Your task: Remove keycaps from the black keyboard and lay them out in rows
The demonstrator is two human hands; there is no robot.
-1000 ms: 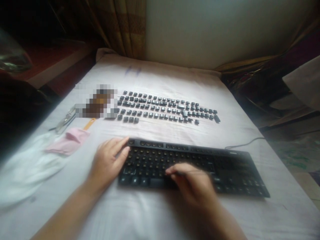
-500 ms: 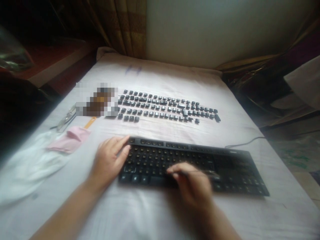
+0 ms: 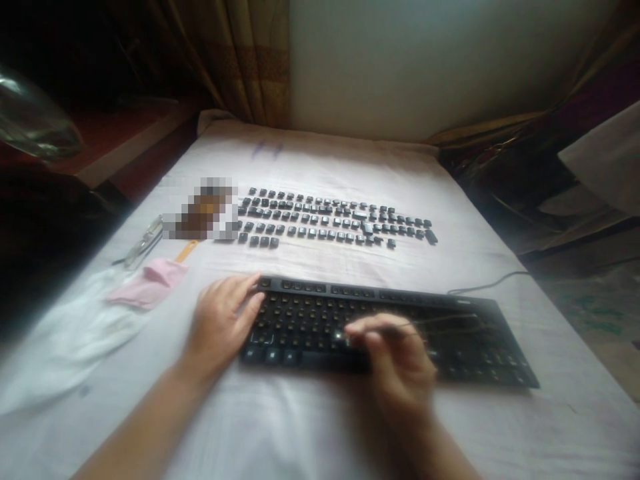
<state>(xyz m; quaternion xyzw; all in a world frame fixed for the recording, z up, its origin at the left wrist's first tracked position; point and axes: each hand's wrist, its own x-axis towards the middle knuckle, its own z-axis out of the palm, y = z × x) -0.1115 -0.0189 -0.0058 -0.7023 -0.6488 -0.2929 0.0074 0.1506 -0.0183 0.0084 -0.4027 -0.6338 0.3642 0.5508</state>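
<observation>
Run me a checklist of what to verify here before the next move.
1. Keyboard lying face up on the sheet: ok.
2. Left hand at the keyboard's left end: ok, fingers at its far left corner.
3. Right hand gripping the thin tool: ok, held above the keyboard.
4. What sits at the right fingertips: cannot tell; a bright glint shows there, too blurred to name.
5. Loose keycaps away from both hands: ok, in rows beyond the keyboard.
6. Cable away from both hands: ok, behind the keyboard's right part.
</observation>
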